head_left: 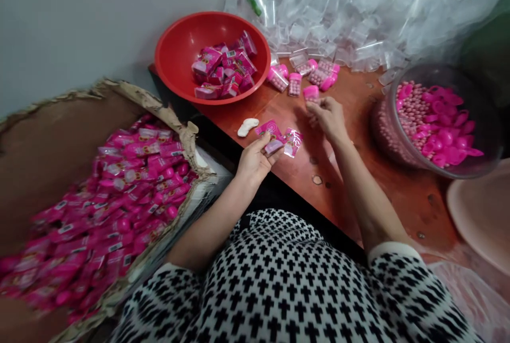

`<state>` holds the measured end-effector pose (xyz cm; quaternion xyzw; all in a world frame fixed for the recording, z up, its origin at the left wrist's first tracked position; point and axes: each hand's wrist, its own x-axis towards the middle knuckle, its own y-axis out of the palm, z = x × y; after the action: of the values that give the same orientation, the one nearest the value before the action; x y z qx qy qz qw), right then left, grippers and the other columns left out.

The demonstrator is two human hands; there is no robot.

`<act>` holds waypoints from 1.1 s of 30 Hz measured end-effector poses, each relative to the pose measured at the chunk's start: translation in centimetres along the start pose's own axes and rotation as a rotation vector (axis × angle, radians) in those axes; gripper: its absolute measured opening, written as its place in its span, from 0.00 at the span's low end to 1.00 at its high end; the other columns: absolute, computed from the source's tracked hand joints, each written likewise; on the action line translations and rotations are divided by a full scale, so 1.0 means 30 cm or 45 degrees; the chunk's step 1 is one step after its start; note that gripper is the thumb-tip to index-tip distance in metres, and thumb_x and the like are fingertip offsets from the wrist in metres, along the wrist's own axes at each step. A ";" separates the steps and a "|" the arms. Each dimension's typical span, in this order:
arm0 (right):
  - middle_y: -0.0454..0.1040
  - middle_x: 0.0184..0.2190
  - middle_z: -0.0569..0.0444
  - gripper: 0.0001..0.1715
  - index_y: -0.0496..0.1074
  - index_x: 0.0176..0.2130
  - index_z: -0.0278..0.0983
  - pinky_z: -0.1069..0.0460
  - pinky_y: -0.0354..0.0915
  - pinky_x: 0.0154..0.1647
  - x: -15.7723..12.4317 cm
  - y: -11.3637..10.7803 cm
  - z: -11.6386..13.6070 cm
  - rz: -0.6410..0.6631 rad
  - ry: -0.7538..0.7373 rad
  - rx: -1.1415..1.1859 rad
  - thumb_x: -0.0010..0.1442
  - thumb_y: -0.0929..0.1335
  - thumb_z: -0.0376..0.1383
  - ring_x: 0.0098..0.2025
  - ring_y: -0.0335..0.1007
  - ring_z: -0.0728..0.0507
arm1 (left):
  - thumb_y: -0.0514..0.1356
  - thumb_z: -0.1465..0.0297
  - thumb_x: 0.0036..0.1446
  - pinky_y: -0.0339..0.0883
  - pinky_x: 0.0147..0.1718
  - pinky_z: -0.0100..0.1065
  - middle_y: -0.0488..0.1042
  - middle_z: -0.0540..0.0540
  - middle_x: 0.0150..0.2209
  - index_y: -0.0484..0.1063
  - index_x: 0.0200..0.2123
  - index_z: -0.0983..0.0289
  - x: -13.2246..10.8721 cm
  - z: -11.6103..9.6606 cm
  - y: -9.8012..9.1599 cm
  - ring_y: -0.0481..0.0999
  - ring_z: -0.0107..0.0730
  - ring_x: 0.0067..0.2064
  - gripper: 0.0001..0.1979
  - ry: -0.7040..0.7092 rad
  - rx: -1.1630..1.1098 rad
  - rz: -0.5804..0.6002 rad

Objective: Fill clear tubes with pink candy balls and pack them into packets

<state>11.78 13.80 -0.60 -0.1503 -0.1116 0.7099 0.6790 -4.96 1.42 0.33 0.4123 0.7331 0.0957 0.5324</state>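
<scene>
My left hand (255, 161) holds a pink printed wrapper (266, 128) between thumb and fingers, low over the table's near edge. Beside its fingertips is a second pink wrapper (293, 143) with white print. My right hand (330, 120) is closed at the fingertips on a small jar with a pink cap (311, 93); the fingers hide the jar's body. Just beyond lie several small clear jars (295, 84) with pink caps, filled with pink beads. A white, lumpy piece (247, 127) rests left of the wrappers.
A red bowl (175, 80) of wrapped pink packs stands back left. Left of me, a torn cardboard box (43, 136) holds many pink packs. Clear empty containers (338, 19) are heaped behind. At right, a translucent tub (402, 114) contains pink beads and pink plastic pieces.
</scene>
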 end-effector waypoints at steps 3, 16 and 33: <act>0.74 0.28 0.57 0.18 0.68 0.31 0.39 0.53 0.65 0.30 -0.163 0.012 0.028 0.177 0.042 0.407 0.50 0.76 0.45 0.29 0.69 0.48 | 0.64 0.75 0.60 0.78 0.36 0.31 0.78 0.51 0.27 0.75 0.30 0.67 0.000 0.022 0.005 0.79 0.25 0.27 0.05 -0.007 0.019 0.062; 0.69 0.23 0.62 0.27 0.67 0.28 0.38 0.55 0.60 0.26 -0.284 0.027 0.039 0.218 0.177 0.555 0.39 0.81 0.46 0.25 0.62 0.52 | 0.76 0.64 0.42 0.75 0.32 0.29 0.78 0.52 0.26 0.78 0.26 0.69 -0.027 0.072 0.003 0.78 0.27 0.27 0.15 0.251 0.546 0.305; 0.74 0.20 0.64 0.23 0.62 0.39 0.41 0.59 0.55 0.13 -0.576 0.043 0.027 0.017 0.236 0.437 0.58 0.72 0.54 0.15 0.64 0.53 | 0.71 0.65 0.53 0.76 0.41 0.30 0.79 0.50 0.30 0.75 0.32 0.63 0.019 0.085 0.018 0.80 0.27 0.33 0.11 0.077 0.089 0.060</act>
<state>10.84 -3.46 0.74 -0.0979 0.0750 0.7062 0.6972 -2.54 1.39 -0.82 0.4448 0.7417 0.0949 0.4929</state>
